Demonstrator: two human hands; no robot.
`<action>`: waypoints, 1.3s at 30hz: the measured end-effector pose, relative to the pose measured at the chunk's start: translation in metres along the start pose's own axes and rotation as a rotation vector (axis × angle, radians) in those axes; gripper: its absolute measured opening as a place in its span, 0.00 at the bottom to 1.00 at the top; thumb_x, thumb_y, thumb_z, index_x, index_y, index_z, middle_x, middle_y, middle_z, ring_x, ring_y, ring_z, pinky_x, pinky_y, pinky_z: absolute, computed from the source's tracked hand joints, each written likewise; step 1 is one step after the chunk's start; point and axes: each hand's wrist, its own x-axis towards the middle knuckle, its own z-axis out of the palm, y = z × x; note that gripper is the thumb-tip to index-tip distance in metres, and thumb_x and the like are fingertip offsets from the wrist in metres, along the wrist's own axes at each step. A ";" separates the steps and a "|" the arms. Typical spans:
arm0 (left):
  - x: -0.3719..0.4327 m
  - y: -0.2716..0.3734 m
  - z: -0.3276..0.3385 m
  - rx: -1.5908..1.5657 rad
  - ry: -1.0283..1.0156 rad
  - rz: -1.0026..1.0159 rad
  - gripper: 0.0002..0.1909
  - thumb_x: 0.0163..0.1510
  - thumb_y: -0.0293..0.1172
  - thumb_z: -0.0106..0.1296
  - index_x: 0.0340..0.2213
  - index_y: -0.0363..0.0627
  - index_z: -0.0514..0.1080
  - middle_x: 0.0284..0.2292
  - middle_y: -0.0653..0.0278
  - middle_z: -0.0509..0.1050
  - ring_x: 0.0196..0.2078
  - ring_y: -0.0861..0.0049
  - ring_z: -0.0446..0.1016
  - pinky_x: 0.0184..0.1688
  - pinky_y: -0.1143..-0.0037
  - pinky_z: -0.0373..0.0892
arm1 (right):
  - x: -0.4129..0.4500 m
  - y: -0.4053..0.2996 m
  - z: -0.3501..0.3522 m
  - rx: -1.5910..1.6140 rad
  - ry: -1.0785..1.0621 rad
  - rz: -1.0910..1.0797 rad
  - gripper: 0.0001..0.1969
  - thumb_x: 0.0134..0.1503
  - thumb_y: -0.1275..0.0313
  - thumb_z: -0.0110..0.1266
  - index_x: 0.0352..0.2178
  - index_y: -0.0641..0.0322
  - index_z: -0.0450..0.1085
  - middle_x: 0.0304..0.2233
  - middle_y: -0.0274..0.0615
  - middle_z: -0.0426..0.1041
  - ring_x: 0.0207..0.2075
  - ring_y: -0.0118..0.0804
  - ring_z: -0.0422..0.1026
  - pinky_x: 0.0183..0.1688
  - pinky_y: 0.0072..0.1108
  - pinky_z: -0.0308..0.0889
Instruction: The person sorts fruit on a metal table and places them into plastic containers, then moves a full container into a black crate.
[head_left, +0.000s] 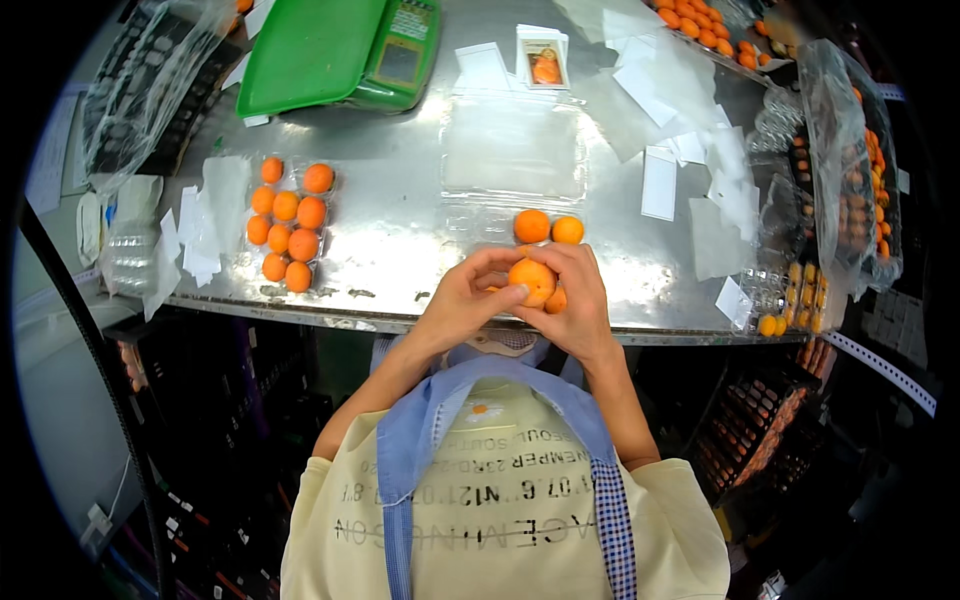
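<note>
Near the front edge of the metal table, my left hand (471, 289) and my right hand (574, 296) hold one orange citrus fruit (532, 283) between them. Just beyond my fingers lie a larger orange fruit (532, 226) and another orange fruit (568, 230). More orange fruit shows partly under my hands. An open clear plastic clamshell (514, 161) lies behind these fruits, its flat lid towards the back; my hands hide its near part. To the left, several orange fruits (285, 205) sit in rows in another clear plastic tray.
A green weighing scale (315, 56) stands at the back left. Printed cards (544, 64) and white paper slips (658, 182) lie behind and right. Bagged black trays (855, 172) of small fruit line the right side. A clear box of yellow fruit (802, 296) is at the right front.
</note>
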 end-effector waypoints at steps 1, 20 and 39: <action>-0.002 -0.003 -0.004 -0.040 0.006 -0.024 0.18 0.51 0.28 0.48 0.44 0.39 0.62 0.38 0.61 0.68 0.38 0.80 0.69 0.40 0.79 0.67 | 0.001 -0.004 0.002 0.050 -0.017 0.022 0.27 0.32 0.71 0.65 0.38 0.63 0.65 0.36 0.43 0.67 0.36 0.42 0.65 0.39 0.25 0.62; -0.004 -0.008 -0.010 -0.224 0.073 0.032 0.18 0.51 0.27 0.47 0.44 0.36 0.61 0.37 0.59 0.69 0.40 0.76 0.69 0.39 0.77 0.70 | -0.012 0.014 0.000 0.594 -0.063 0.401 0.13 0.47 0.79 0.52 0.37 0.64 0.69 0.37 0.39 0.67 0.33 0.24 0.67 0.34 0.14 0.63; -0.004 -0.016 -0.004 0.058 0.312 0.158 0.19 0.39 0.22 0.58 0.35 0.39 0.64 0.31 0.65 0.66 0.37 0.81 0.68 0.39 0.80 0.69 | -0.004 0.000 0.008 0.291 -0.141 0.212 0.24 0.39 0.79 0.58 0.41 0.64 0.63 0.37 0.40 0.65 0.31 0.28 0.67 0.33 0.17 0.65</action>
